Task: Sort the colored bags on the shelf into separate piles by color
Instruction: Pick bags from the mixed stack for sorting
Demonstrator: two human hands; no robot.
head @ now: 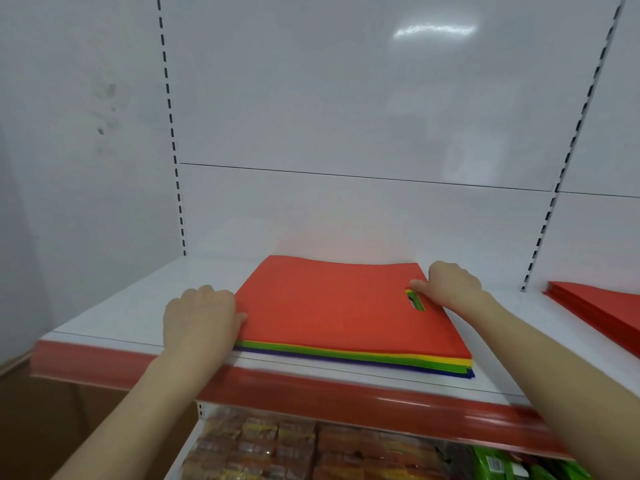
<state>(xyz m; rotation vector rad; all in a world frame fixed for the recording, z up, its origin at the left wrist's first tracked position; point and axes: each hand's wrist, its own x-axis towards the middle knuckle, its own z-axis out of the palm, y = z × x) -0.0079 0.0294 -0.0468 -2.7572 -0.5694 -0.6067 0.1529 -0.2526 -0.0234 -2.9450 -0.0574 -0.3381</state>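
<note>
Pinches the top red bag (332,306) at its 9 o'clock edge with the left hand (202,317), thumb on top, fingers curled down out of sight. Grips the 3 o'clock edge with the right hand (450,285), thumb at the handle slot (415,301). Lies topmost on a mixed stack (346,355) of yellow, green and blue, mid-shelf (121,306). Looks light, thin and floppy, likely to drag its neighbours; best lifted by both side edges. Probably belongs on the red pile (602,306) at 3 o'clock, well apart.

mixed bag stack (329,306): 1 | red pile (609,308): 1 | hands (201,317) (452,285): 2
</note>
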